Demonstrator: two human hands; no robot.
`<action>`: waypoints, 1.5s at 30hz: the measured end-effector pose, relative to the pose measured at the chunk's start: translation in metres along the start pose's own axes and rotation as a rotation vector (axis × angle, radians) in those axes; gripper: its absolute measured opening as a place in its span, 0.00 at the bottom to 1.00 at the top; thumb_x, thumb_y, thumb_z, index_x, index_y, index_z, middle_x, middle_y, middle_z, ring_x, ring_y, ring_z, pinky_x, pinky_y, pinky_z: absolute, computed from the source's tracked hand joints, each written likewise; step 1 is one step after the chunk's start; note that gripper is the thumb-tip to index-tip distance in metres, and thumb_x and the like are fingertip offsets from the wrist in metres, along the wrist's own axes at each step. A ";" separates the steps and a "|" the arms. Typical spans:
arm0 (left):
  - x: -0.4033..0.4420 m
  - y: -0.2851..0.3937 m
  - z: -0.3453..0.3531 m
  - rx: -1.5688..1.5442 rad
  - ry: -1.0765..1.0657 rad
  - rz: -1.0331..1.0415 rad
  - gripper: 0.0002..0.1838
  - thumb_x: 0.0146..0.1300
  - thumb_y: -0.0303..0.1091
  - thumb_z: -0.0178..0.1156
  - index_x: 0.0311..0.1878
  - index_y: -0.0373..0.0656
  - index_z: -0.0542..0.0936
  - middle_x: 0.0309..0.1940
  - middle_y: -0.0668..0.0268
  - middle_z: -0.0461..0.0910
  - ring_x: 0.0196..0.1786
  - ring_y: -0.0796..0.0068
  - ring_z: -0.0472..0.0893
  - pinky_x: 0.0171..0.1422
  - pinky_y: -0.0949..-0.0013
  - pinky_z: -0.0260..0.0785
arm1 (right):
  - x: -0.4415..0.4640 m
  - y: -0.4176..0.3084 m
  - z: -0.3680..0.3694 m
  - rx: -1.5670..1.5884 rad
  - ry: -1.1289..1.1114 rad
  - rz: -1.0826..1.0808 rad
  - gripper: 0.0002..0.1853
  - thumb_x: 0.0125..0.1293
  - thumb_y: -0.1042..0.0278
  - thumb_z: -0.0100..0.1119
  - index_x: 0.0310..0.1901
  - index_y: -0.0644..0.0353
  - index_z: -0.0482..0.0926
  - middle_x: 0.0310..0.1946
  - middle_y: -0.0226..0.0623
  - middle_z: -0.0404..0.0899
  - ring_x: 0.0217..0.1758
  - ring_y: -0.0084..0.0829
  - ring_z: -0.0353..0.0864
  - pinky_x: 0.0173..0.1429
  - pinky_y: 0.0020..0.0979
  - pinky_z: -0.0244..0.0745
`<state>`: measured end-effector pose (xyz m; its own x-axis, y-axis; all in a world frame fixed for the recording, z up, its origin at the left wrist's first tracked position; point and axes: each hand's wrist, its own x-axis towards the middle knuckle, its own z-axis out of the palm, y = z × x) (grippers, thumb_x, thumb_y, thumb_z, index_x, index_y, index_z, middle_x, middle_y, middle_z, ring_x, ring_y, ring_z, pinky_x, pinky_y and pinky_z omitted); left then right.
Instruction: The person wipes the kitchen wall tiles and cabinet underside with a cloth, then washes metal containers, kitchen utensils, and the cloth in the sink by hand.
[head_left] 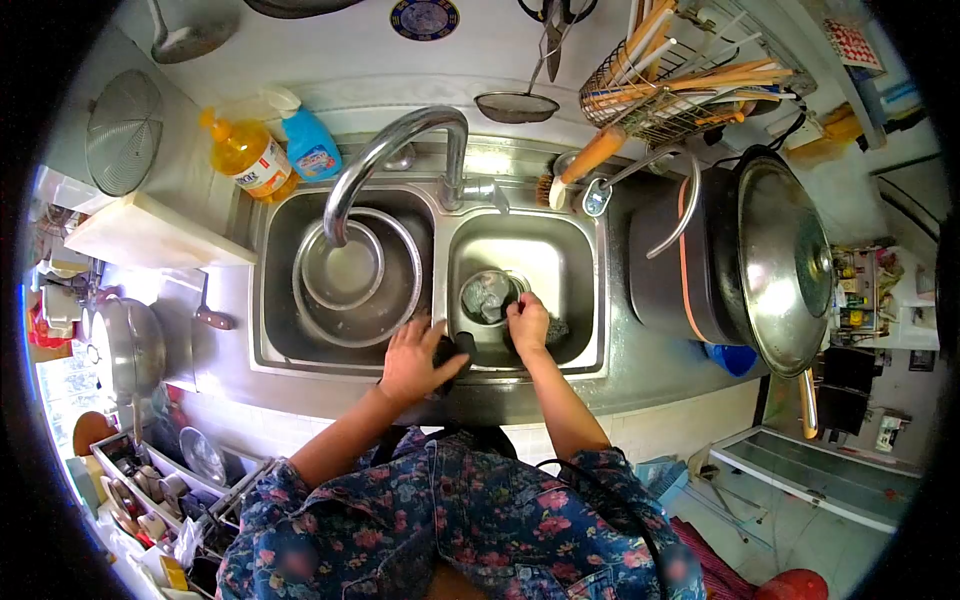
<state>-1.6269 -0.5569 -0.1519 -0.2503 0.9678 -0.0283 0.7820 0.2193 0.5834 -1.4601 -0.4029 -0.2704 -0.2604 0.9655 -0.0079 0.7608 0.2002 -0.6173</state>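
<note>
Your right hand (531,324) curls at the small bowl (485,298), nearer you than the faucet (456,152) — grip unclear; your left hand (412,362) spreads wide by a black object (463,344) — a slack hold could tip the bowl.

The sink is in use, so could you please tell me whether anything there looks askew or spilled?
Nothing looks spilled. At most, the small bowl sits off-centre inside the larger bowl in the left basin, which looks slightly askew. The dark thing by the left hand is too hidden to judge.
</note>
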 end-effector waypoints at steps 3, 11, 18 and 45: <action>0.012 -0.011 0.011 -0.391 0.101 -0.206 0.36 0.52 0.42 0.68 0.61 0.36 0.67 0.52 0.51 0.72 0.52 0.55 0.74 0.54 0.57 0.69 | -0.006 -0.049 -0.028 0.241 0.108 -0.042 0.07 0.56 0.71 0.59 0.28 0.65 0.73 0.20 0.46 0.75 0.21 0.41 0.74 0.30 0.37 0.70; 0.041 -0.035 -0.013 -1.284 0.005 -0.414 0.34 0.61 0.20 0.56 0.70 0.41 0.56 0.58 0.62 0.70 0.46 0.76 0.75 0.44 0.74 0.73 | -0.036 -0.111 -0.032 0.413 0.131 -0.186 0.06 0.56 0.77 0.58 0.34 0.65 0.72 0.28 0.45 0.71 0.26 0.41 0.74 0.32 0.36 0.70; 0.044 -0.059 -0.017 -0.539 0.168 -0.123 0.30 0.57 0.20 0.51 0.66 0.46 0.65 0.47 0.61 0.78 0.39 0.69 0.79 0.43 0.67 0.72 | -0.023 -0.127 -0.048 0.507 -0.216 -0.125 0.29 0.54 0.82 0.56 0.60 0.60 0.66 0.46 0.38 0.73 0.30 0.23 0.73 0.31 0.25 0.73; 0.065 -0.075 0.000 -1.382 0.284 -0.525 0.23 0.54 0.18 0.61 0.55 0.41 0.73 0.45 0.64 0.79 0.45 0.71 0.79 0.42 0.71 0.76 | -0.007 -0.156 -0.023 0.743 -0.367 -0.229 0.29 0.56 0.81 0.59 0.60 0.65 0.63 0.51 0.44 0.64 0.40 0.28 0.74 0.35 0.24 0.77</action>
<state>-1.7017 -0.5100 -0.1973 -0.5487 0.7274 -0.4121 -0.5277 0.0810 0.8456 -1.5629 -0.4373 -0.1562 -0.6330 0.7741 0.0051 0.1129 0.0989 -0.9887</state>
